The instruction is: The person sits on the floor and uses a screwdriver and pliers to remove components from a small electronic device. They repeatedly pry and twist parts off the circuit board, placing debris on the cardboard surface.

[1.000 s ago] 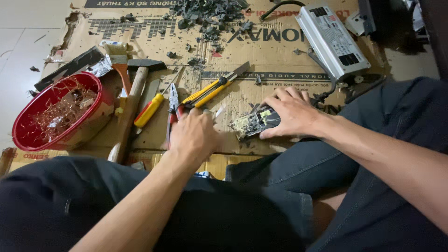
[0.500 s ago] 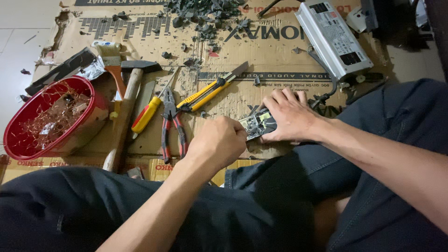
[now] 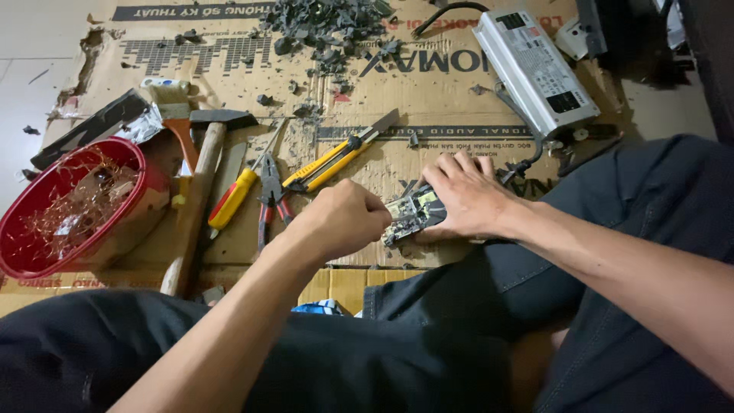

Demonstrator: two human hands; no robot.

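Observation:
My right hand (image 3: 470, 195) presses down on a small dark circuit board (image 3: 409, 214) that lies on the cardboard sheet (image 3: 229, 65) in front of my knees. My left hand (image 3: 340, 222) is a closed fist right at the board's left end. Its fingers curl under, so I cannot see whether anything is inside it. Red-handled pliers (image 3: 269, 195) lie just left of that fist, untouched.
A yellow utility knife (image 3: 329, 162), a yellow-handled screwdriver (image 3: 233, 199), a wooden-handled hammer (image 3: 195, 206) and a brush (image 3: 172, 107) lie to the left. A red bowl (image 3: 23, 264) holds copper wire scraps. A grey metal power-supply box (image 3: 535, 69) and a pile of dark debris (image 3: 329, 27) sit at the back.
My left hand has left the pliers area and moved right, closing into a fist at the board's left end. My right hand has stayed on the board.

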